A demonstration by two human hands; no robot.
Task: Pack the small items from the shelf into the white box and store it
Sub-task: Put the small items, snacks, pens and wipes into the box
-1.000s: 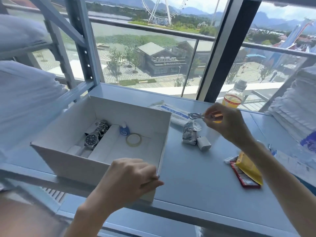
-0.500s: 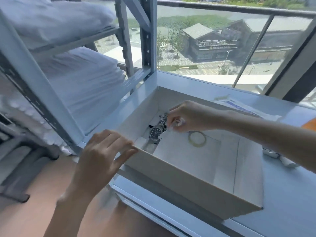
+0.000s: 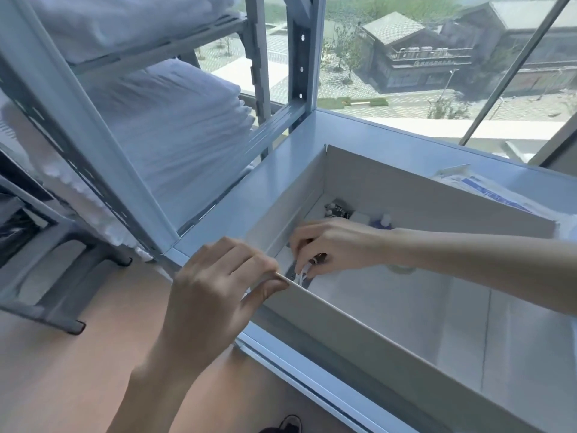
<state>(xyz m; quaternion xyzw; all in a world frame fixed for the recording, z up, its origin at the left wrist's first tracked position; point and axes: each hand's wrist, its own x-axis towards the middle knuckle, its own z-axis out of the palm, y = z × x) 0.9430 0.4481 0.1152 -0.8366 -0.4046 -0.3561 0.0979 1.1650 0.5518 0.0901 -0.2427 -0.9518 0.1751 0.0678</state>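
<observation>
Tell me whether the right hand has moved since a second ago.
Yes. The right hand went from above the shelf into the white cardboard box, near its left wall.

Box floor (image 3: 437,310) right of the right hand (image 3: 340,245) lies bare; beyond its knuckles, watch (image 3: 338,210) and bottle (image 3: 385,220) crowd the corner.

So we've got a pale blue-grey metal shelf (image 3: 282,170) running along the window, and the open white box (image 3: 359,323) sits right on it near the front edge. Just behind the box's far wall there's a clear plastic packet with a blue label (image 3: 480,190) lying flat on the same surface. On the rack levels to our left, stacks of folded white linens (image 3: 175,120) rest on the boards.
</observation>
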